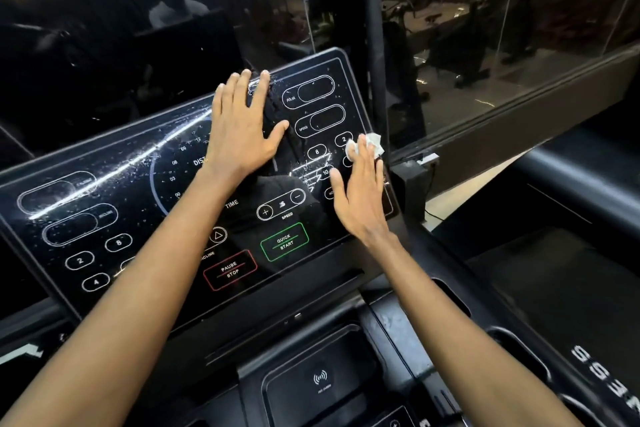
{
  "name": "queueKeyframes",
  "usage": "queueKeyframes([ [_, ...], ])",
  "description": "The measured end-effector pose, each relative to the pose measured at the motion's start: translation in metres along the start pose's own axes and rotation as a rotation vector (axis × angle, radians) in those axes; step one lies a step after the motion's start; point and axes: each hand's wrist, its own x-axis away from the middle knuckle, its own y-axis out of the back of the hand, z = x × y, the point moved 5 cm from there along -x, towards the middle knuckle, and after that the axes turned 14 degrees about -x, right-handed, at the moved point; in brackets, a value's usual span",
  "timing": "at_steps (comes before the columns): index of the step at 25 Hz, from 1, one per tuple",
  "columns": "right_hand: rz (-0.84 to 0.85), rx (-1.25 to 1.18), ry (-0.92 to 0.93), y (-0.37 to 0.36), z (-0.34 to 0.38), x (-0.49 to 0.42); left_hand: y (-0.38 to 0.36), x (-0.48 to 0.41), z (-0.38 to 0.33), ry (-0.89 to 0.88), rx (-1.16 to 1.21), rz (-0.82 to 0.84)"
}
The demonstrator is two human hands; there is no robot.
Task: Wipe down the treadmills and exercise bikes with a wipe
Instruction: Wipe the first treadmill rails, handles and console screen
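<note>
A black glossy treadmill console (104,204) fills the middle of the view, with white button outlines, a green QUICK START box and a red PAUSE STOP box. Droplets and wet streaks cover its glass. My left hand (242,125) lies flat with fingers spread on the upper middle of the panel. My right hand (362,191) presses a small white wipe (372,144) under straight fingers against the panel's right side, near the number buttons. Most of the wipe is hidden beneath the fingers.
Below the console sits a black tray with a wireless charging pad (322,381). A black handrail (581,163) runs at the right. A glass wall (502,28) behind the console reflects other gym machines. A black post (372,10) rises behind the panel's right corner.
</note>
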Motion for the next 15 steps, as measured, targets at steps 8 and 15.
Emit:
queueKeyframes([
  [8,-0.014,0.025,0.115,-0.006,0.031,-0.05,0.004,0.001,0.013,-0.041,0.008,-0.03],
  [15,0.04,0.133,0.145,-0.014,0.055,-0.093,0.004,-0.001,0.019,-0.053,0.011,-0.04],
])
